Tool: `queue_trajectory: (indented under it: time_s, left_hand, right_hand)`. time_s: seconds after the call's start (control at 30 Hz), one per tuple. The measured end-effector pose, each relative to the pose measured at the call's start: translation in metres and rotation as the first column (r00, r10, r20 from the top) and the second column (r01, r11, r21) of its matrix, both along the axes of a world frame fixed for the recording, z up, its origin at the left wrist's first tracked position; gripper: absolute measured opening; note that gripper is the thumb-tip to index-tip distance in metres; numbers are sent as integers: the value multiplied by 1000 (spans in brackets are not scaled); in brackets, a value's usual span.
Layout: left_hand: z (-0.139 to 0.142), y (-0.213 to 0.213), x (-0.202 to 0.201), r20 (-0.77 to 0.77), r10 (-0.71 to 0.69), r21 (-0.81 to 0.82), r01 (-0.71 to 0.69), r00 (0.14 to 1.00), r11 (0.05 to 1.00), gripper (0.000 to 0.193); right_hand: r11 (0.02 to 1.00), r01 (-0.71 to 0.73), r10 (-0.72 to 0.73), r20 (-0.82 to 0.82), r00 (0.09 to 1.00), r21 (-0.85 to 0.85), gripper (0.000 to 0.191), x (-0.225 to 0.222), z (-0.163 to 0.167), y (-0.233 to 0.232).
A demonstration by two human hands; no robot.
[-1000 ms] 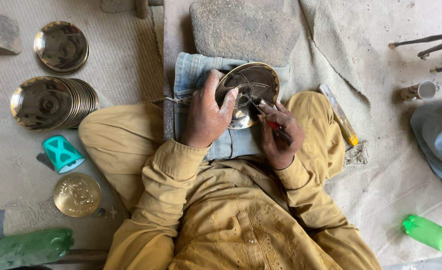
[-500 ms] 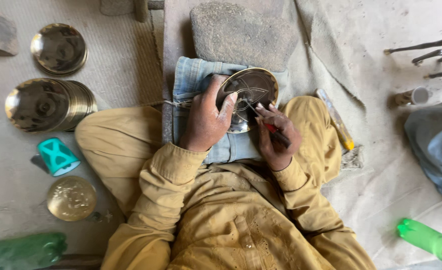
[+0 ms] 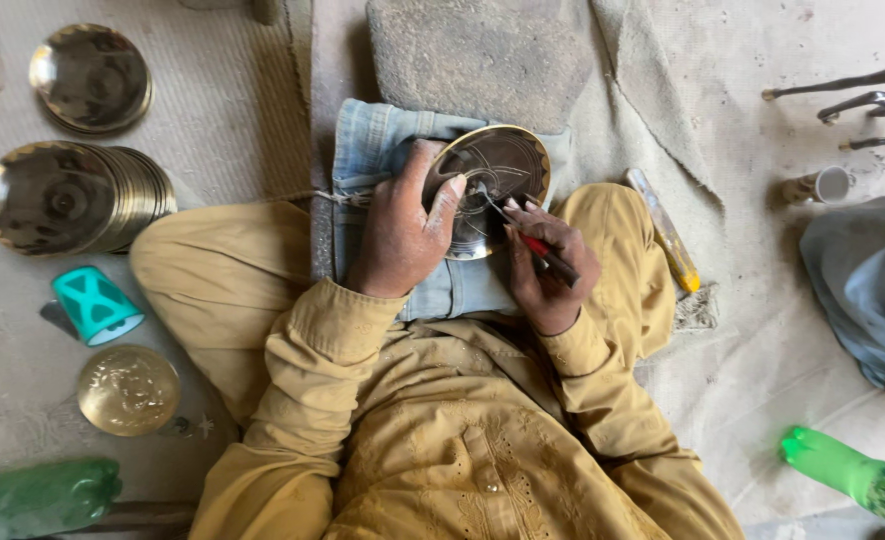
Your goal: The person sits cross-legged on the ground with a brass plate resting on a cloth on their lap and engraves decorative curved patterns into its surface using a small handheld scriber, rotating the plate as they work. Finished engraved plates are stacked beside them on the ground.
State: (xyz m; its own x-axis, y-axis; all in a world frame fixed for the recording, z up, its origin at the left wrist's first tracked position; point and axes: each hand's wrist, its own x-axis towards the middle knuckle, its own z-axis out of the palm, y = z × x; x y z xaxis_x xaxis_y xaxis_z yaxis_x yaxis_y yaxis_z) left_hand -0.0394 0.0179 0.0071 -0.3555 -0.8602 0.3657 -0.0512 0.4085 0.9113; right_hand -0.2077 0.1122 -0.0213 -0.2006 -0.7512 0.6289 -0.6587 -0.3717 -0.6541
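Two hands on it: our left hand (image 3: 403, 232) presses the round brass plate (image 3: 493, 185) flat against the folded denim pad (image 3: 373, 135) at twelve o'clock of our lap, fingers wrapped over its nine o'clock rim. Our right hand (image 3: 548, 270) pinches a red-handled engraving tool (image 3: 535, 245), tip on the plate's face. We'd guess the plate is thin, stiff, smooth metal, slippery and best gripped by the rim.

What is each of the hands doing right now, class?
Left hand: closed over the round metal plate, pressing it on the folded denim cloth.
Right hand: shut on the red-handled engraving tool.
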Motion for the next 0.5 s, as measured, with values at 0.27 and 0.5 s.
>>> queue_trajectory:
  time_s: [0.27,0.5]
  left_hand:
    - [-3,-2,-1,-14,2,-30,-2,1000,1000,22]
    - [-3,-3,-2,-4,-23,3,23,1000,1000,20]
  right_hand:
    - [1000,14,-13,43,999,-11,19,2,-3,1]
    - [999,21,-18,89,996,-35,20,3,-10,0]
